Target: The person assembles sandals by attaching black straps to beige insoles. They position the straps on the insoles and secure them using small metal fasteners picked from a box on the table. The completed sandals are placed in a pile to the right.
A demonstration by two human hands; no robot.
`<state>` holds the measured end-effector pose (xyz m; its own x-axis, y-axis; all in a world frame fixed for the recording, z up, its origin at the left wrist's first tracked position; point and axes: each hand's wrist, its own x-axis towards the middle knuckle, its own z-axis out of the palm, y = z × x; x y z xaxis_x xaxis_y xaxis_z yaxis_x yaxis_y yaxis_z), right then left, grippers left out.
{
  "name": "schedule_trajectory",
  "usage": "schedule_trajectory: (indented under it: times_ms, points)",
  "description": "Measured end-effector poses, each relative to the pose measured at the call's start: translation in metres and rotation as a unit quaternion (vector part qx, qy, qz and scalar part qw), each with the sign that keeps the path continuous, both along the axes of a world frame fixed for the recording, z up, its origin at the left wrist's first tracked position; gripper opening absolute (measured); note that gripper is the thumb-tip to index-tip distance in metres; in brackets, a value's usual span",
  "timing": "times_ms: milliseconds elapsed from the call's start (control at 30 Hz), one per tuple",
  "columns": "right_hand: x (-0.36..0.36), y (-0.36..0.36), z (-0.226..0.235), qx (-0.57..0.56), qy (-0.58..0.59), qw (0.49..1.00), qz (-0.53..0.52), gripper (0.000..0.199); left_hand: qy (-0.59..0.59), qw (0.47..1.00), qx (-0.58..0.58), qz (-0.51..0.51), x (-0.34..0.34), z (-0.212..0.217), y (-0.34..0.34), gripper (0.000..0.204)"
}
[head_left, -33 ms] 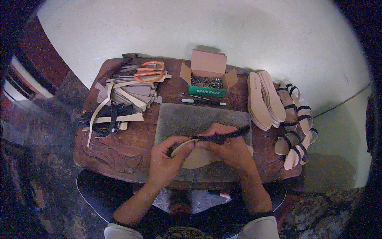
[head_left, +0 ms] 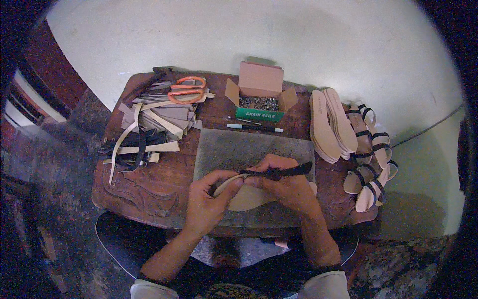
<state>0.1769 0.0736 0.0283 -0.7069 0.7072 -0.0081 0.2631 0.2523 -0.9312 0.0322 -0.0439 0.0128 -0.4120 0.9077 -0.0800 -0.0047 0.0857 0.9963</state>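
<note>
A tan sandal insole (head_left: 251, 199) is held over a dark grey mat (head_left: 229, 142) in front of me. My left hand (head_left: 209, 199) is closed round one end of it, the thumb pressing on its face near the edge. My right hand (head_left: 286, 187) pinches a black strap (head_left: 294, 170) against the insole's edge, next to the left thumb. The strap's free end sticks out to the right past the right hand's fingers. The fingers hide where the strap meets the insole, so whether it is attached I cannot tell.
The carved wooden table (head_left: 134, 192) carries orange-handled scissors (head_left: 188, 89) on a pile of strips (head_left: 164, 117) at left. An open green box of nails (head_left: 259, 107) stands at the back, a pen (head_left: 255, 128) before it. Stacked insoles (head_left: 328, 124) and strapped sandals (head_left: 371, 154) lie at right.
The free end of the black strap has dropped a little and bends lower beyond my right hand. Both hands and the insole keep their places.
</note>
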Motion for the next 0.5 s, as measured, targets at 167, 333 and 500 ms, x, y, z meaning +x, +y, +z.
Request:
schedule_trajectory:
  times_ms: [167,333,500]
  points:
    - [-0.001,0.001,-0.007,0.021,0.023,0.999,0.025,0.012,0.001,1.0,-0.007,0.01,0.0,-0.002,-0.001,0.019]
    - [0.0,0.001,-0.02,-0.019,0.079,0.996,0.023,0.012,0.011,1.0,-0.013,0.015,0.002,-0.007,0.0,0.018]
    - [-0.003,-0.002,-0.012,0.015,0.022,0.999,0.019,0.015,0.046,0.998,-0.02,0.023,0.002,-0.007,-0.001,0.017]
